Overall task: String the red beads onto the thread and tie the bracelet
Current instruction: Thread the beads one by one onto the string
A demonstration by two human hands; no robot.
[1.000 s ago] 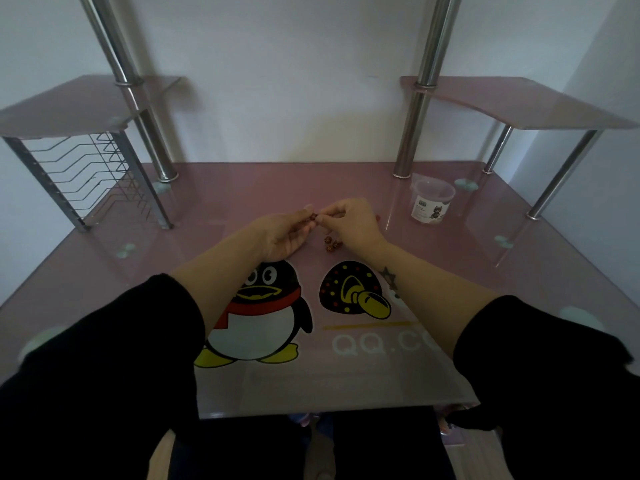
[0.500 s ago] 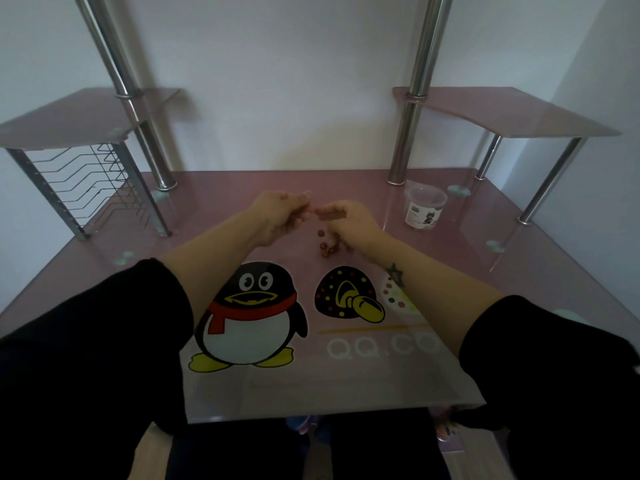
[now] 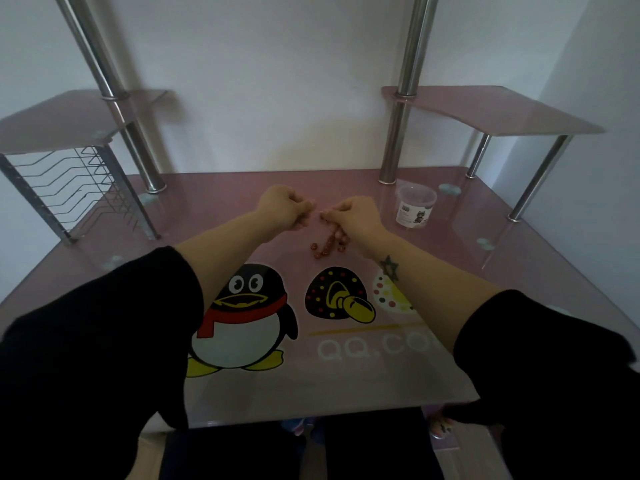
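Observation:
Several small red beads [image 3: 325, 247] hang in a short strand below my right hand [image 3: 356, 216] and rest on the pink glass desk [image 3: 346, 382]. My right hand pinches the top of that strand, fingertips closed. My left hand [image 3: 285, 211] is a little to its left, fingers pinched together, a small gap between the two hands. The thread itself is too thin to make out, so what the left fingers hold is unclear.
A small clear plastic tub [image 3: 415, 207] with a label stands to the right of my hands. Chrome posts [image 3: 393, 133] rise behind, with a wire rack [image 3: 69, 188] at the left. Penguin and mushroom prints lie under the glass.
My hands have drawn apart from touching, the left moving left and upward. The bead strand now hangs from my right hand instead of being hidden between both hands.

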